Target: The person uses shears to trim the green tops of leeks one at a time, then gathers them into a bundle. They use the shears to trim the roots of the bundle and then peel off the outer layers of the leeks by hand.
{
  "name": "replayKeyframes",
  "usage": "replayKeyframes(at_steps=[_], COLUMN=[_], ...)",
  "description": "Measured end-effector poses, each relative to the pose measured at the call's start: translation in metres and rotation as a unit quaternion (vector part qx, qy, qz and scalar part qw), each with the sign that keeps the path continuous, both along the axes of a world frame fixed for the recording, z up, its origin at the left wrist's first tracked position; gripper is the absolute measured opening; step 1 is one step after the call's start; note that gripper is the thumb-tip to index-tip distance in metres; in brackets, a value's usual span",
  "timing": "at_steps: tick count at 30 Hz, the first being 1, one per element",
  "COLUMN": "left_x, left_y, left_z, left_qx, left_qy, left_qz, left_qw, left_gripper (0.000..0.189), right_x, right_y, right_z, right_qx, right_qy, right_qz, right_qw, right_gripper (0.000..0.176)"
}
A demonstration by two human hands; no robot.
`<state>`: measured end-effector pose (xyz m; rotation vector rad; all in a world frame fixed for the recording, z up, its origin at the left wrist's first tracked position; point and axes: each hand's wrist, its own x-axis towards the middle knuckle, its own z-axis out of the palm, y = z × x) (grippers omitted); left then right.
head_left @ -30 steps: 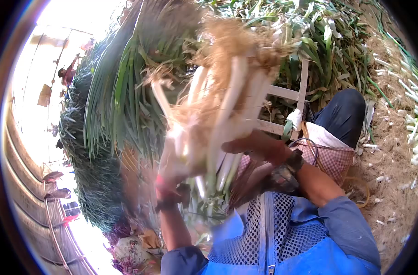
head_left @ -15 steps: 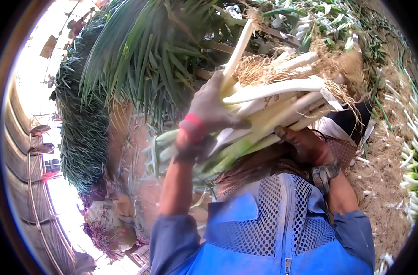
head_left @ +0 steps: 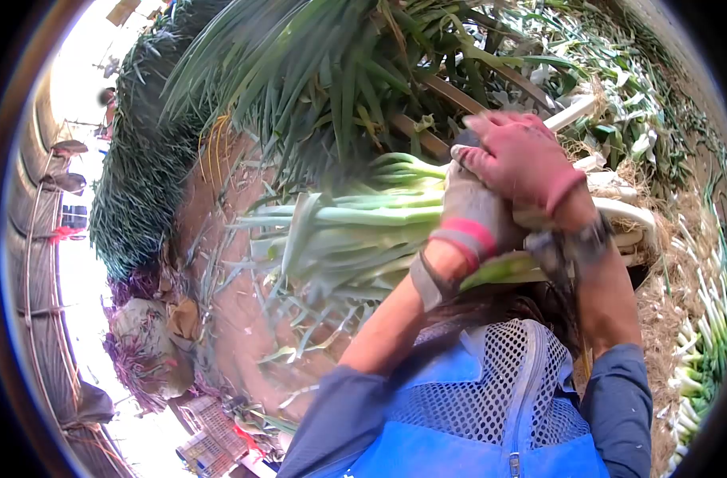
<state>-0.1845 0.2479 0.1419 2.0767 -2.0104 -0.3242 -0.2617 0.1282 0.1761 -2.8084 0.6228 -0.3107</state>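
Note:
A bundle of large green onions lies across my lap, its cut-looking green ends to the left and its pale shafts and roots to the right. My left hand, in a grey glove with a pink cuff, is closed around the shafts near the middle. Over the back of it lies my right hand, in a pink glove, with its fingers bent and pressed together. What sits beneath those fingers is hidden. One pale onion shaft sticks out beyond my right hand.
Long green onion leaves hang at the top. A tall stack of greens stands at the left. Loose trimmings cover the upper right. More green onions lie in a row at the right edge. A plastic crate is at lower left.
My right hand has come up from the bundle's lower side onto my left hand. My left hand has moved right along the bundle, which now lies more level.

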Motion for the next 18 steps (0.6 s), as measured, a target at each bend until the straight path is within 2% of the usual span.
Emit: replayKeyframes(at_steps=[1,2,4,6,7,8,9,10,11,12,13,15,16,18], left_x=[-0.007,-0.009,-0.018,-0.028,-0.033,-0.036,-0.04,-0.04,-0.038,-0.041,-0.052,-0.063,-0.063,-0.065], left_y=[0.012,0.028,0.063,0.09,0.099,0.099,0.098,0.09,0.077,0.073,0.074,0.081,0.077,0.074], left_z=[0.011,0.009,0.013,0.038,0.038,0.029,0.016,0.008,-0.002,-0.034,-0.075,-0.074,-0.077,-0.087], left_qx=[0.054,-0.03,-0.136,-0.129,-0.132,-0.012,0.108,0.254,0.393,0.374,0.391,0.327,0.328,0.471], left_qy=[-0.011,0.021,0.062,0.237,0.297,0.427,0.542,0.594,0.626,0.653,0.71,0.787,0.788,0.749], left_qz=[0.049,0.057,0.048,-0.03,-0.076,-0.111,-0.141,-0.098,-0.053,-0.076,-0.073,0.014,0.013,0.028], left_qw=[0.997,0.998,0.988,0.962,0.943,0.898,0.821,0.757,0.671,0.654,0.581,0.523,0.52,0.466], left_gripper=[0.089,0.088,0.082,0.067,0.046,0.039,0.033,0.034,0.035,0.043,0.049,0.04,0.04,0.044], right_x=[0.002,0.002,-0.002,0.003,0.005,0.005,0.006,0.009,0.011,0.012,0.011,0.011,0.011,0.011], right_y=[-0.014,-0.017,-0.023,-0.028,-0.032,-0.037,-0.041,-0.045,-0.05,-0.054,-0.057,-0.063,-0.064,-0.066], right_z=[-0.006,-0.007,-0.006,-0.005,-0.006,-0.008,-0.009,-0.009,-0.008,-0.011,-0.013,-0.014,-0.015,-0.017], right_qx=[0.09,0.087,0.105,0.103,0.097,0.093,0.093,0.097,0.101,0.103,0.103,0.118,0.116,0.116], right_qy=[0.157,0.16,0.222,0.255,0.285,0.28,0.285,0.301,0.317,0.318,0.323,0.318,0.307,0.312], right_qz=[-0.021,-0.018,-0.041,-0.053,-0.064,-0.076,-0.079,-0.078,-0.078,-0.084,-0.085,-0.066,-0.064,-0.055], right_qw=[0.983,0.983,0.969,0.96,0.952,0.952,0.951,0.945,0.94,0.939,0.937,0.938,0.943,0.941], right_gripper=[0.067,0.067,0.081,0.081,0.081,0.082,0.082,0.082,0.082,0.082,0.082,0.083,0.086,0.087])
